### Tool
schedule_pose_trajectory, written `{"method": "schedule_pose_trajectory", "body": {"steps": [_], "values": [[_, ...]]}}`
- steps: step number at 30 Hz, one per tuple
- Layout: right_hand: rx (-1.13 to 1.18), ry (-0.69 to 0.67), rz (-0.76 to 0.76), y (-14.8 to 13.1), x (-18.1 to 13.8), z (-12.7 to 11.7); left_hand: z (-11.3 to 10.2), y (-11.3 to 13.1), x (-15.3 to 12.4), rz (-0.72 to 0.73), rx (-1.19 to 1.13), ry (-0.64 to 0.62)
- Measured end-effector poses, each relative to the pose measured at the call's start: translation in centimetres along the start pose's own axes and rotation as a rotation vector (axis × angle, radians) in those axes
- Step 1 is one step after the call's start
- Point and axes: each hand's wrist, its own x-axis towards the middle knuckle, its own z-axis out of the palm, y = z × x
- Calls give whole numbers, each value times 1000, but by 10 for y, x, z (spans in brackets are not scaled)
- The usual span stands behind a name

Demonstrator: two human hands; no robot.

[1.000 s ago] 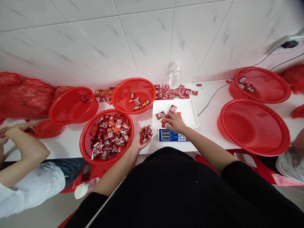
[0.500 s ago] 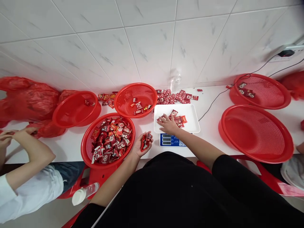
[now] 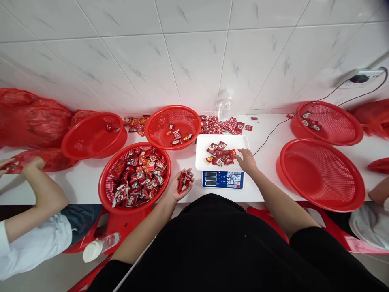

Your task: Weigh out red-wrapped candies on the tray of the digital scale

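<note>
My left hand (image 3: 179, 185) is cupped palm-up around a few red candy packets (image 3: 183, 180), just right of a red basket (image 3: 107, 178) piled with red wrapped candies (image 3: 138, 176). My right hand (image 3: 247, 160) rests at the right edge of the white tray (image 3: 240, 142) on the blue digital scale (image 3: 223, 179); its fingers are loosely spread and hold nothing. A small pile of red packets (image 3: 220, 154) lies on the tray, left of that hand.
Other red baskets stand around: two at the back left (image 3: 91, 136) (image 3: 158, 117), two on the right (image 3: 322, 172) (image 3: 334, 121). Loose packets (image 3: 223, 123) lie by the wall. A black cable (image 3: 279, 121) crosses the table. A co-worker's arm (image 3: 39, 190) is at left, a bottle (image 3: 100, 246) below.
My right hand has come off the packets on the tray and slid right to the tray's edge. My left hand stays cupped around its packets.
</note>
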Motion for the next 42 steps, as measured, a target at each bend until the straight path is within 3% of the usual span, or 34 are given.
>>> {"method": "schedule_pose_trajectory", "body": {"steps": [6,21,29,34,39,42], "values": [[-17,5,-3,12,-18,1,2,-5,-1,1,23,-34],[-107,-109,-5,-24,-5,4,4,-14,1,-8,66,10],[-48,-52,45,-21,1,8,4,-18,2,-13,70,6],[53,40,127,-19,-1,-2,9,-21,3,-20,72,-8],[284,86,149,-50,-20,-10,16,-25,4,-64,66,-75],[541,-73,8,-88,-48,-5,20,-30,3,-137,93,-104]]}}
